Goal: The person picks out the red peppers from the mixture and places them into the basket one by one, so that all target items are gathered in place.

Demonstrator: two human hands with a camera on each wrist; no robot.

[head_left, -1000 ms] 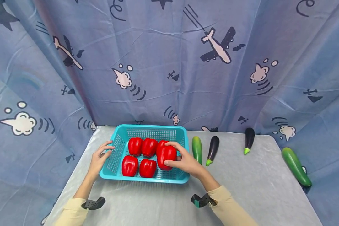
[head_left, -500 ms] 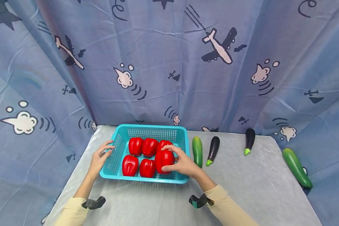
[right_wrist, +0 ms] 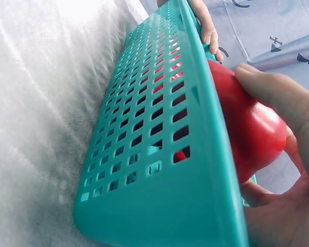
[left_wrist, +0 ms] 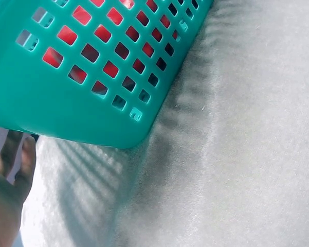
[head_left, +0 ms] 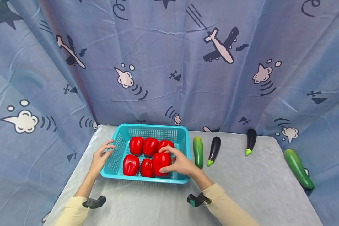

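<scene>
A turquoise plastic basket stands on the table with several red bell peppers inside, set in two rows. My right hand holds one bell pepper at the front right of the basket, thumb on the near side and fingers over the far side. In the right wrist view that bell pepper shows just behind the basket's near rim. My left hand is at the basket's left rim, its fingers hooked over the edge. The left wrist view shows part of the left hand beside the rim.
To the right of the basket lie a green cucumber-like vegetable and an eggplant. Farther right are a second eggplant and another long green vegetable at the table's right edge. A patterned blue curtain hangs behind.
My right hand has moved the held bell pepper left and toward me, down beside the front-row one. My left hand has stayed at the left rim.
</scene>
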